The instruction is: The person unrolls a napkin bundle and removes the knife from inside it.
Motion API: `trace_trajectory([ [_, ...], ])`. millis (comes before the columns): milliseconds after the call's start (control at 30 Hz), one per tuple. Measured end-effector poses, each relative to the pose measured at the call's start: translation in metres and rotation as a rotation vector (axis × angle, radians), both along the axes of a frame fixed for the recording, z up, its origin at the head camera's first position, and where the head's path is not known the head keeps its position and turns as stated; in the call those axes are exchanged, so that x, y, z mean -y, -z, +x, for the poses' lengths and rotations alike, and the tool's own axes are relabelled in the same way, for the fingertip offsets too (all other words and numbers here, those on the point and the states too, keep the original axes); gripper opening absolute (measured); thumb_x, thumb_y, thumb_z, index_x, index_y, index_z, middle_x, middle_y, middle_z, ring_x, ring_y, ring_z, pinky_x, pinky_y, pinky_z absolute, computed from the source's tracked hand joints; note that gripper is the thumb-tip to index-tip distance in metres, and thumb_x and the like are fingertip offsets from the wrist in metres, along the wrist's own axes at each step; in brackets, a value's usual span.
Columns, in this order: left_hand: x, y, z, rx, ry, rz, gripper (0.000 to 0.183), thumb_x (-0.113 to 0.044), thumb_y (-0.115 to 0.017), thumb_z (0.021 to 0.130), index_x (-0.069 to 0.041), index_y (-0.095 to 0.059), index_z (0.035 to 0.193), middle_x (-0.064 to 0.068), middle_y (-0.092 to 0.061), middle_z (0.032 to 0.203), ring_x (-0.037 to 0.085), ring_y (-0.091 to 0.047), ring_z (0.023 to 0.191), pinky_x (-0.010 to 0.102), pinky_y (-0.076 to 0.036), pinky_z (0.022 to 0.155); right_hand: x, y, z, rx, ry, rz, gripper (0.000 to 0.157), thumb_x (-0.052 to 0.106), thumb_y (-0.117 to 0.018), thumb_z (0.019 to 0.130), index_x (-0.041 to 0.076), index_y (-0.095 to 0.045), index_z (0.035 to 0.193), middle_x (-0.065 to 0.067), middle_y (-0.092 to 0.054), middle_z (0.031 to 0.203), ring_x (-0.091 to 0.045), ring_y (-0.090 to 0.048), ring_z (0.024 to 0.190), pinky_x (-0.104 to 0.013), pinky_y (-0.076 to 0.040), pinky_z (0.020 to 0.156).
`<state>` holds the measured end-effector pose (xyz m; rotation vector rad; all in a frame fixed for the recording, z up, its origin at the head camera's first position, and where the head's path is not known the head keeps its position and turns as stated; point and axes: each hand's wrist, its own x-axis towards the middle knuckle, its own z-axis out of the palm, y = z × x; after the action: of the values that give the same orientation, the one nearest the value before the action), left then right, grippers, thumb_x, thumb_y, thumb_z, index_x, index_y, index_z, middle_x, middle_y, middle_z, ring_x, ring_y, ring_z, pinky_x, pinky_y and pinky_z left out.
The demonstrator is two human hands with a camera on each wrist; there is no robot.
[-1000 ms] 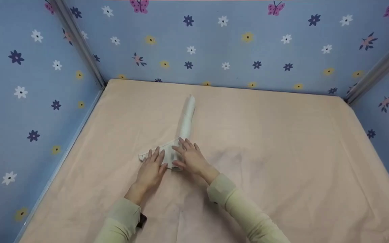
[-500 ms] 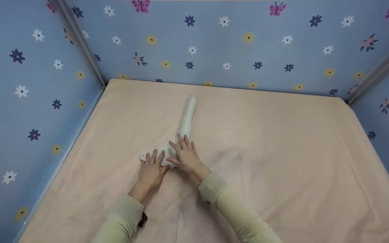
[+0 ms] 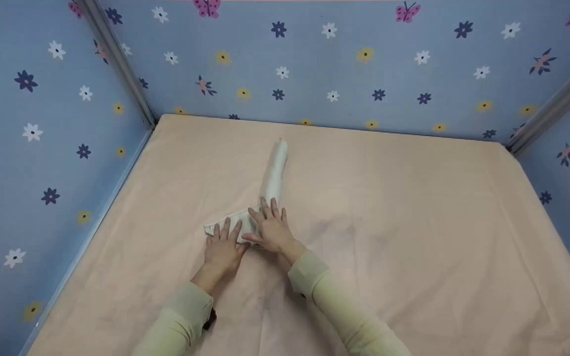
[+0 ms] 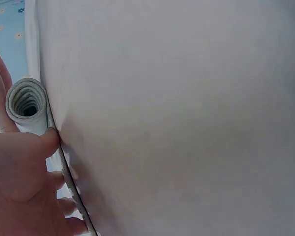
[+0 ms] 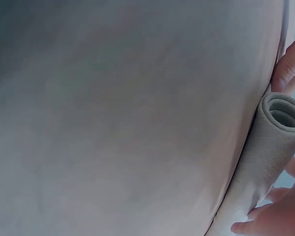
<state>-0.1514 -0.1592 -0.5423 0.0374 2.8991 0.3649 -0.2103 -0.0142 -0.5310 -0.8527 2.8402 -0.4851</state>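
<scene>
A pale mat with a stitched edge lies partly rolled up on the table; its roll [image 3: 275, 170] points away from me, and a flat flap [image 3: 235, 217] sticks out to the left. My left hand [image 3: 223, 254] rests on the flap with fingers spread. On the near part of the roll lies my right hand [image 3: 275, 232], fingers extended and thumb toward the flap. The left wrist view shows the coiled layers at the roll's end [image 4: 27, 105] beside the left thumb. In the right wrist view, the right fingers [image 5: 265, 211] touch the roll's side.
A peach cloth [image 3: 413, 222] with shallow creases covers the table. Blue flowered panels [image 3: 329, 64] stand along the back and both sides, with metal posts [image 3: 121, 64] at the back corners. A dark object [image 3: 210, 319] shows at the left cuff.
My right hand has moved a little left, turning the near part of the roll over the flap, so less flap shows between the hands. My left hand has barely shifted.
</scene>
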Motion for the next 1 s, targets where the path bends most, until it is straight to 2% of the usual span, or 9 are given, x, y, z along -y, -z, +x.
trace_trajectory([
  [500,-0.002,-0.004,-0.002,0.027,-0.021,-0.019,0.063,-0.047,-0.035,0.093,-0.012,-0.018,0.143,0.018,-0.008,0.146,0.043,-0.006,0.13,0.057,-0.014,0.1,-0.012,0.001,-0.003,0.025,-0.007,0.08,0.071,0.057,-0.048,0.083,0.017,-0.031,0.139,-0.014,-0.005,0.147,-0.036,-0.001,0.132,-0.058,-0.013,0.1],
  [1000,-0.001,-0.004,0.0,0.025,-0.021,0.011,0.063,-0.044,-0.037,0.093,-0.012,-0.017,0.143,0.018,-0.006,0.146,0.043,-0.005,0.129,0.059,-0.012,0.099,-0.027,-0.004,-0.002,0.026,-0.033,0.107,0.07,0.058,-0.048,0.082,0.019,-0.034,0.138,-0.016,-0.009,0.146,-0.038,-0.009,0.131,-0.057,-0.016,0.1],
])
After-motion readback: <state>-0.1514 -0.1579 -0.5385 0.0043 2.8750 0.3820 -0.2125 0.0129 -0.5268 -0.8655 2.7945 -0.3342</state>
